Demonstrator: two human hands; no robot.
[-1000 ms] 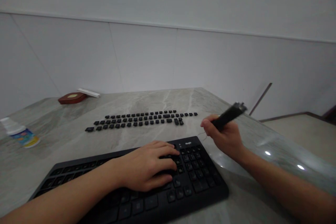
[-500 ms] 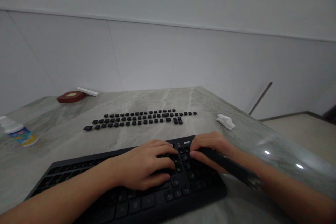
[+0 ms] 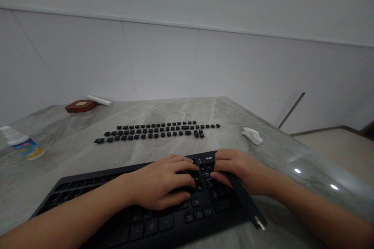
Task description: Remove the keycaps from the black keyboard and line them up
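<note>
A black keyboard [image 3: 204, 223] lies tilted across the front of the table, with several key positions in its upper part bare of caps. My left hand [image 3: 168, 183] rests palm down on its middle, fingers spread over the keys. At the keyboard's upper right, my right hand [image 3: 233, 167] is closed around a long flat black tool [image 3: 247, 200] with a metal bit at its near end. The tool's far end is hidden by my fingers, by the number keys. Beyond the keyboard, loose black keycaps [image 3: 156, 135] are laid out in rows.
On the left, a white spray bottle [image 3: 25, 146] with a colourful label is partly out of view. A red-brown box [image 3: 80, 106] and a white strip [image 3: 99, 100] lie at the back left. To the right sits a crumpled white tissue [image 3: 253, 136], near the table's edge.
The tool in my right hand has swung, its metal end coming down and to the left. My right fingers have shifted slightly; my left hand stays put.
</note>
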